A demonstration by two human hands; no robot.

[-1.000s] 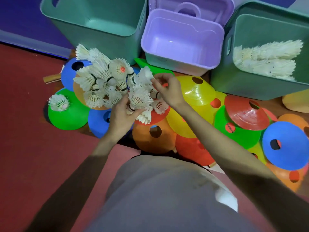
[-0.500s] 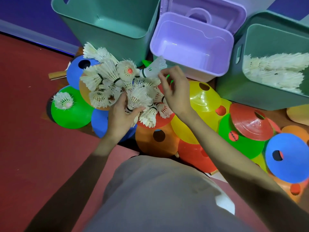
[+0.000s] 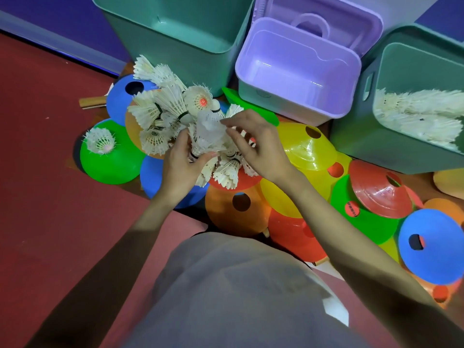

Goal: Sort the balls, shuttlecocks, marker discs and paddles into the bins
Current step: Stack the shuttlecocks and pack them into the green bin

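A heap of white feather shuttlecocks [image 3: 163, 109] lies on coloured marker discs on the floor. My left hand [image 3: 180, 167] grips a bunch of shuttlecocks [image 3: 216, 169] from below. My right hand [image 3: 253, 144] pinches a blurred shuttlecock [image 3: 209, 126] just above that bunch. One shuttlecock [image 3: 100, 141] lies alone on a green disc [image 3: 110, 164]. The right green bin [image 3: 401, 96] holds rows of stacked shuttlecocks [image 3: 424, 114]. The purple bin [image 3: 296, 74] and the left green bin [image 3: 180, 33] show nothing inside.
Marker discs in yellow [image 3: 308, 146], red [image 3: 379, 192], orange [image 3: 236, 209], blue [image 3: 434, 249] and green spread over the floor to the right. A wooden paddle handle [image 3: 91, 101] sticks out at the left; a paddle face [image 3: 449, 182] shows at the right edge. My grey-clad knee [image 3: 238, 292] fills the foreground.
My right hand lifted a shuttlecock out of the heap, then brought it down and left onto the bunch in my left hand. The camera view shifted slightly.
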